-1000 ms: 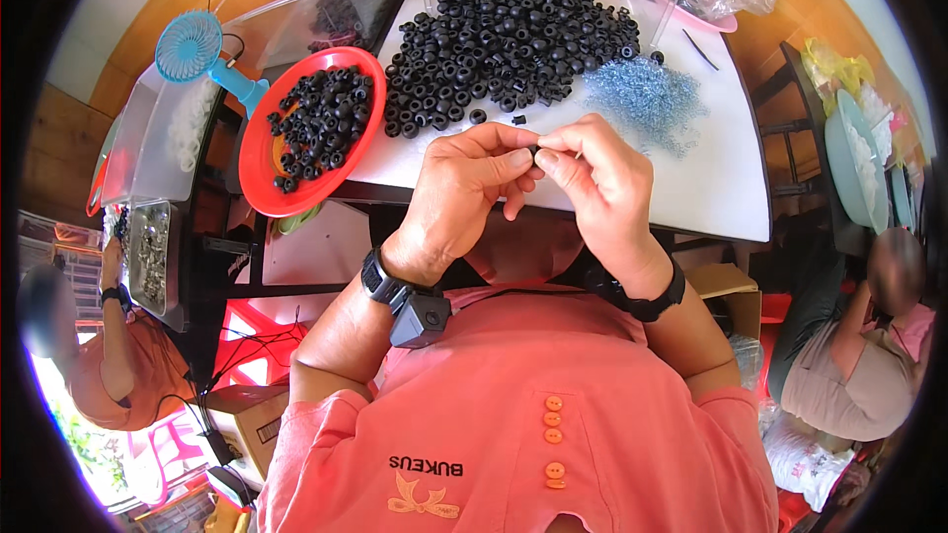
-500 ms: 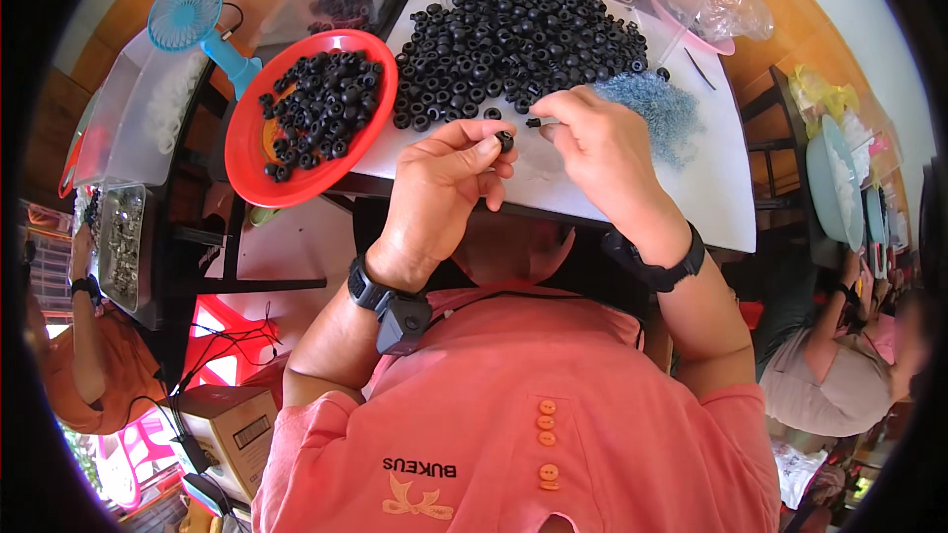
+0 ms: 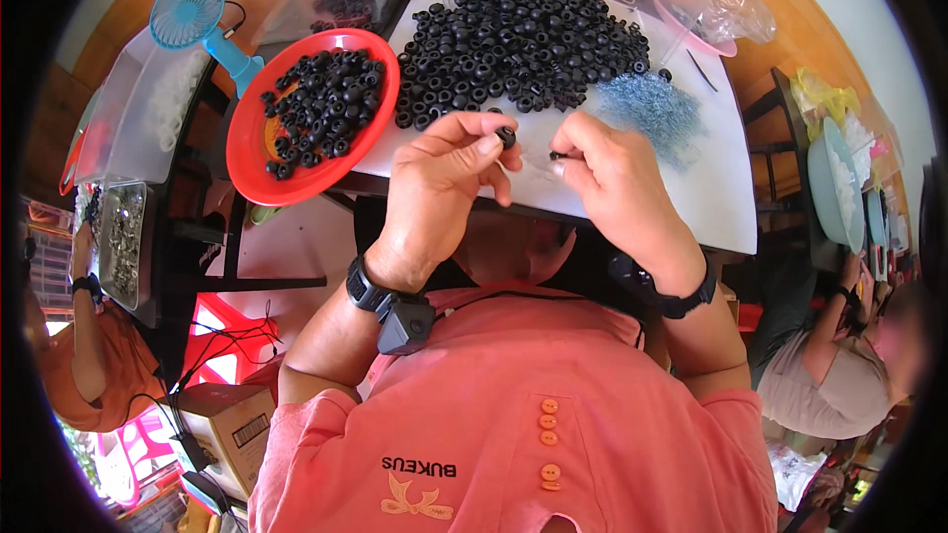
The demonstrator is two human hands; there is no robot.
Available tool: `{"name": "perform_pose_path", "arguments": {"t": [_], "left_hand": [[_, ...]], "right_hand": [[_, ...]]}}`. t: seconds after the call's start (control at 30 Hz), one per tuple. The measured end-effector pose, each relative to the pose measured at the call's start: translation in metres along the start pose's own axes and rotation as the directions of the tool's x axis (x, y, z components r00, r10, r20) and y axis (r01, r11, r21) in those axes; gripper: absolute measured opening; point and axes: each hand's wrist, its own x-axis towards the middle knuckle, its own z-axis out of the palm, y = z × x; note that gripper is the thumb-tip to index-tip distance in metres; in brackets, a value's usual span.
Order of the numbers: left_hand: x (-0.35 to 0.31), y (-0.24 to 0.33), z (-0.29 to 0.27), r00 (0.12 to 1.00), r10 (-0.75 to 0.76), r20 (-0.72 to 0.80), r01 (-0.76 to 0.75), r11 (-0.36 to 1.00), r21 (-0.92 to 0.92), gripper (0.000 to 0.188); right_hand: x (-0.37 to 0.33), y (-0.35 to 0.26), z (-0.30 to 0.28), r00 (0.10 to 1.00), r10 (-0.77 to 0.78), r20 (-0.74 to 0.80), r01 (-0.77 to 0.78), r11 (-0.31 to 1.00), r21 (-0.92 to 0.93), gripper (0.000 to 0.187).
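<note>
Black ring (image 3: 507,135) in left hand (image 3: 444,178); right hand (image 3: 612,178) pinches one pin (image 3: 558,155).

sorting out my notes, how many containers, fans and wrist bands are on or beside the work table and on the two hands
red bowl: 1
clear plastic box: 1
metal tray: 1
blue fan: 1
black wrist bands, one by the left hand, one by the right hand: 2
total: 6

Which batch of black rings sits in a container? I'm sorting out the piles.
The batch in the red bowl, left of the left hand. The larger pile of black rings lies loose on the white table.
</note>
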Motion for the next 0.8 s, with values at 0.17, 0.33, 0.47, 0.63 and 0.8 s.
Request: {"name": "perform_pose_path", "arguments": {"t": [0.17, 0.33, 0.47, 0.63, 0.8], "left_hand": [[0.026, -0.003, 0.021, 0.987, 0.141, -0.072, -0.138, 0.99, 0.038, 0.019], [0.04, -0.017, 0.034, 0.994, -0.028, -0.104, 0.011, 0.987, -0.158, 0.018], [0.034, -0.022, 0.039, 0.992, -0.041, -0.12, 0.024, 0.99, -0.135, 0.018], [0.031, -0.031, 0.043, 0.981, -0.099, -0.164, 0.076, 0.987, -0.141, 0.017], [0.031, -0.031, 0.041, 0.985, -0.071, -0.158, 0.048, 0.989, -0.14, 0.017]], "right_hand": [[-0.004, -0.023, 0.008, 0.997, -0.049, -0.066, 0.059, 0.986, 0.156, 0.017], [-0.007, -0.023, 0.031, 0.986, -0.032, -0.167, 0.083, 0.947, 0.31, 0.011], [-0.015, -0.019, 0.024, 0.965, 0.261, 0.015, -0.218, 0.771, 0.598, 0.008], [-0.023, -0.006, 0.047, 0.958, 0.259, -0.12, -0.176, 0.867, 0.466, 0.007], [-0.025, -0.011, 0.053, 0.931, 0.25, -0.267, -0.13, 0.908, 0.398, 0.012]]}}
